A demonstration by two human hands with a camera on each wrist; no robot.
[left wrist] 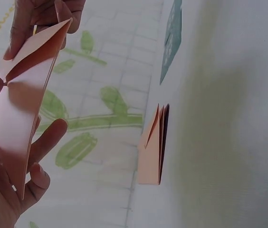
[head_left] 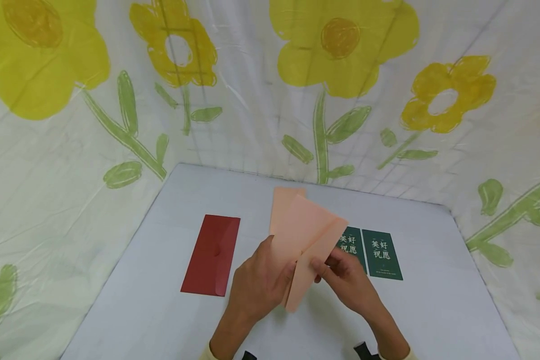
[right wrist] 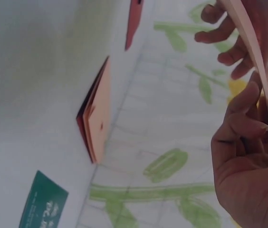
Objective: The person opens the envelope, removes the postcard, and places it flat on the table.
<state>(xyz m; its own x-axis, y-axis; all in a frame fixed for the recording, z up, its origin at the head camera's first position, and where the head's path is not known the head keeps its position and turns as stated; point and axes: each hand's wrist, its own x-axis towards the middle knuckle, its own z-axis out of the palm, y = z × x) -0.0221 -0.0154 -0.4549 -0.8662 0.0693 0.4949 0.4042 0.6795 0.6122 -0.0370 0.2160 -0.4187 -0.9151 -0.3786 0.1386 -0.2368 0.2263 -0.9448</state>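
A peach paper envelope point(head_left: 297, 225) is held up above the table between both hands. My left hand point(head_left: 254, 282) grips its left side, with the thumb near the flap's edge. The right hand point(head_left: 348, 282) pinches the flap side between thumb and fingers. In the left wrist view, the held envelope point(left wrist: 20, 114) has its flap partly lifted, with a shadowed gap beneath. Behind it, a pile of peach envelopes point(head_left: 280, 202) lies on the table, partly hidden in the head view; in the right wrist view this pile point(right wrist: 100, 116) shows dark red at its underside.
A red envelope point(head_left: 209, 255) lies flat on the left of the white table point(head_left: 153, 280). To the right lie two green cards with white characters, one card point(head_left: 382, 255) in full view, the other card point(head_left: 353, 237) partly covered. A flower-printed sheet point(head_left: 247, 125) surrounds the table.
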